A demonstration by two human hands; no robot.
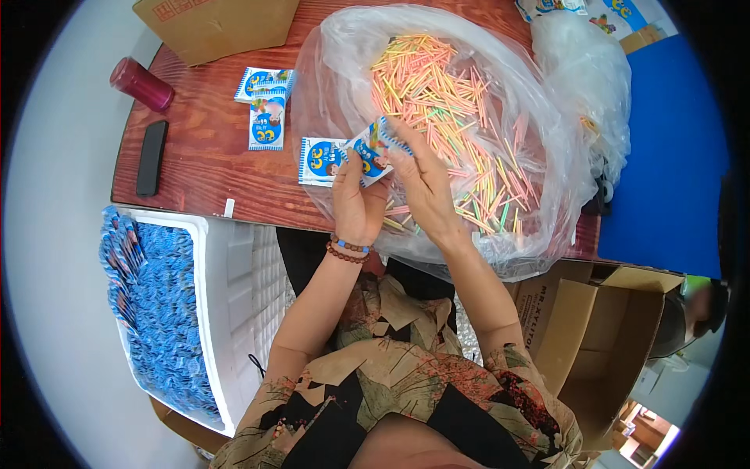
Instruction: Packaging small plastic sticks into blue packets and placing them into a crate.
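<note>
On the tabletop [211, 176], the bag [492, 39] spreads under our right grip [427, 181]; below-left of our left grip [359, 209], the box [208, 305] looks mostly filled. Both grips pinch packets [367, 159] between them; many sticks [422, 87] rightward seem left to do.

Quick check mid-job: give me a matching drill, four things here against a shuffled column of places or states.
1. Tilted packet
2. Thin sticks
3. Black phone-shaped object
4. White foam box

A. Filled with blue wrappers
B. Near the red jar
C. Held between left hand and right hand
D. Inside the clear bag

Pairs: 1-C, 2-D, 3-B, 4-A
</note>
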